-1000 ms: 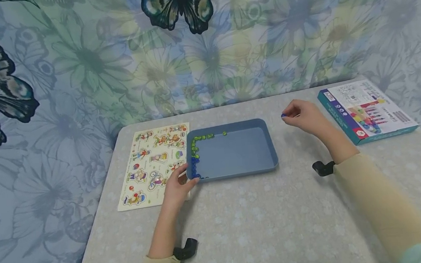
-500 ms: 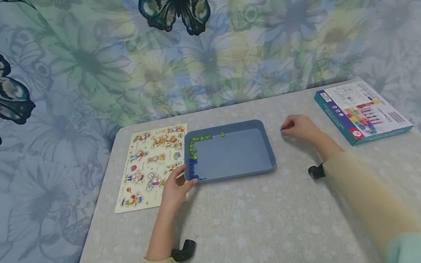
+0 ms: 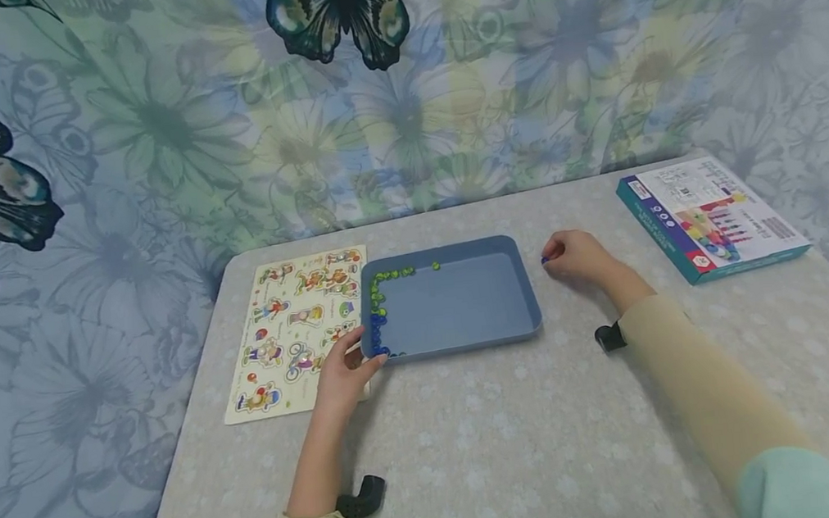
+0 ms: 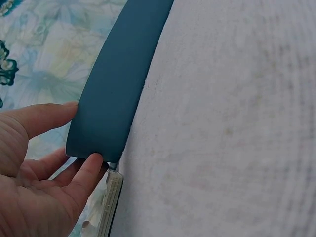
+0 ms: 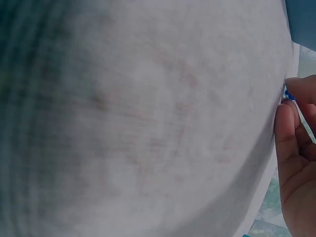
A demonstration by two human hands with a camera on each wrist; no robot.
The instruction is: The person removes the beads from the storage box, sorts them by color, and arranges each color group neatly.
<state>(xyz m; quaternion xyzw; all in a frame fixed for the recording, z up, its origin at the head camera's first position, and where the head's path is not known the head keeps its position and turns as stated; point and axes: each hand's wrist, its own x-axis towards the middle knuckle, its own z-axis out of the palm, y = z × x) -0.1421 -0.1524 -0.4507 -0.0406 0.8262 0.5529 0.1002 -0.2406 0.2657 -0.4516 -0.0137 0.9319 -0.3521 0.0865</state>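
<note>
A: Biggest first?
B: Floral wall (image 3: 181,123) with butterflies, then the pale patterned table (image 3: 490,442).
A: On it?
B: Teal-edged box (image 3: 721,216) far right, cream picture board (image 3: 289,327) left, blue tray (image 3: 459,304) between them. Tray's left end meets the board's right edge; touching or overlapping, can't tell.
A: Hands?
B: Left hand (image 3: 339,372) clamped on the tray's near-left corner, thumb and fingers on different sides. Right hand (image 3: 577,257) just right of the tray, fingertips together on a small blue piece (image 5: 290,95). Resting on the table or lifted, can't tell.
A: Smallest?
B: In-tray bits. Green pieces (image 3: 376,289) run up the left wall and along the far one, one lone green piece (image 3: 436,266) farther right. Blue pieces (image 3: 377,333) fill the near-left stretch.
</note>
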